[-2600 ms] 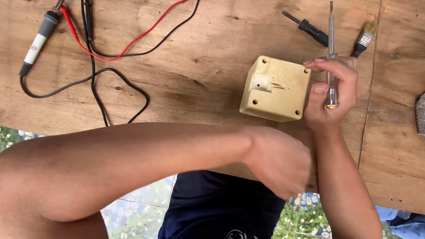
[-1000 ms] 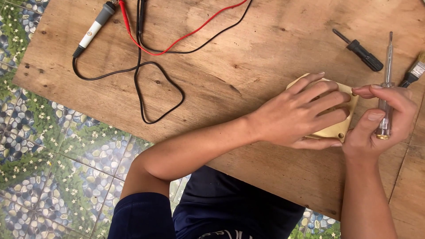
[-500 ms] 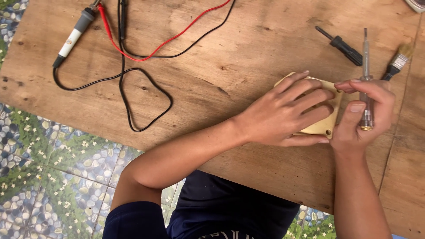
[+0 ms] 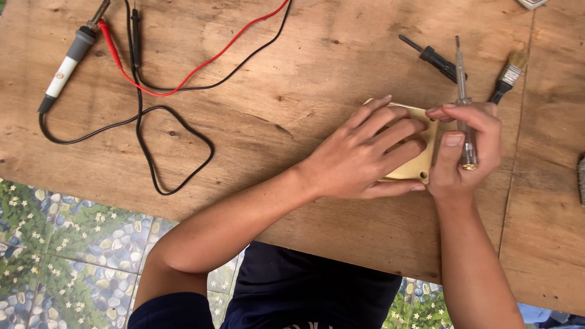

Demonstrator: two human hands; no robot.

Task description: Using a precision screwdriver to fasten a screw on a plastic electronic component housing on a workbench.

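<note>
Overall: one person works at a wooden desk [image 4: 304, 73], seen from above.
Box: a small cream-yellow plastic box [image 4: 420, 161] lies flat on the desk, near its front edge on the right; most of it is covered by the left hand, and whether anything is inside cannot be told.
Left hand: the left hand [image 4: 365, 155] lies palm down on the box, fingers spread and pressing it to the desk, forearm reaching across from the lower left.
Right hand: the right hand [image 4: 466, 152] is curled round a slim screwdriver with a clear handle [image 4: 464, 103], thumb on the handle and fingertips touching the box's right edge; the shaft points away from the person.
Hands together: they sit just beside each other at the box, nearly touching.
Other tools: a black-handled screwdriver [image 4: 436, 58] and a small paintbrush [image 4: 507, 76] lie just beyond the right hand.
Far left: a soldering iron [image 4: 67, 67] with its looping black cord, and red and black test leads [image 4: 201, 64], lie well apart from the box.
Below: patterned floor tiles [image 4: 67, 244] show past the desk's edge.
</note>
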